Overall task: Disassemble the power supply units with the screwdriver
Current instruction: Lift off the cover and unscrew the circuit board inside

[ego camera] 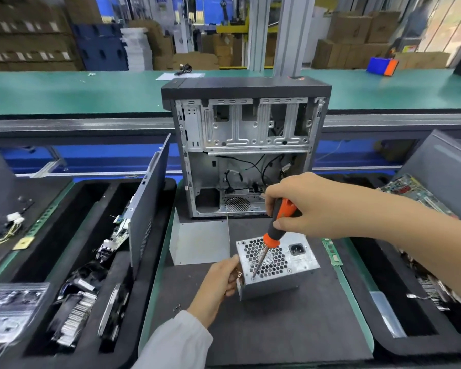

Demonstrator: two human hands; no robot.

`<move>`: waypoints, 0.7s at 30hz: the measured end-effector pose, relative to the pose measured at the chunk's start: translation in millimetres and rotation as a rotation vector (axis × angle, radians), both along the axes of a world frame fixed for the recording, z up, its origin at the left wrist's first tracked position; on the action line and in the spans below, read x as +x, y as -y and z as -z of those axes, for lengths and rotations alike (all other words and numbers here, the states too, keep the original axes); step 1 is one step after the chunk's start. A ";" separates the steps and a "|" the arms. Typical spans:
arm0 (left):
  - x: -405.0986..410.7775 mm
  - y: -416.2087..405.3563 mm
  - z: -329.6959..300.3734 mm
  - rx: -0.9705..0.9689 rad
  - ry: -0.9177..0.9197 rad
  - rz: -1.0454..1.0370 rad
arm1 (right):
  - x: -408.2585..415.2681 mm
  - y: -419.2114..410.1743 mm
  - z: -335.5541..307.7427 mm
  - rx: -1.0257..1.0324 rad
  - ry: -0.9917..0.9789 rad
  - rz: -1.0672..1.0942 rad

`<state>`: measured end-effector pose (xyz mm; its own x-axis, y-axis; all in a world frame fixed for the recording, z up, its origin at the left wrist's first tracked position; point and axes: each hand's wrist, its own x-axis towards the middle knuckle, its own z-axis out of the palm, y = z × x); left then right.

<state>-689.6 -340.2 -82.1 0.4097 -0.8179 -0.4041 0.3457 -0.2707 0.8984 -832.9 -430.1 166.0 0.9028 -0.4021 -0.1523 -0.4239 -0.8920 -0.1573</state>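
**Driver tip seated at PSU front-left corner screw**

The power supply unit point(277, 265) is set on the dark mat point(277, 328), fan-grille face up, just in front of the open computer case point(246, 153). The screwdriver point(273, 233) is gripped in the right hand point(301, 206), fingers wrapped round the orange-black handle. Its long axis is tilted: handle up and to the right, shaft running down-left across the grille, tip landed at the near-left corner of the top face, where a screw is judged to sit; the screw head itself is too small to confirm. The left hand point(218, 286) is held against the unit's left edge, fingers curled on it, bracing the box.

Key relation: the target corner lies below and left of the right-hand grip, right beside the left hand's fingertips. The left hand is nearer to it, but the tool is in the right. For clean engagement the shaft probably needs to be brought closer to vertical over the corner, or cam-out is a risk.

Surroundings: a loose grey metal panel point(200, 241) is lying just behind-left of the unit, a memory stick point(332, 251) to its right. Trays of pulled parts are placed on both sides, well apart. Nothing is seen blocking the driver path.
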 end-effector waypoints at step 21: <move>-9.5 -14.5 -11.9 -0.119 0.335 0.013 | -2.2 -5.6 1.2 0.011 0.036 -0.004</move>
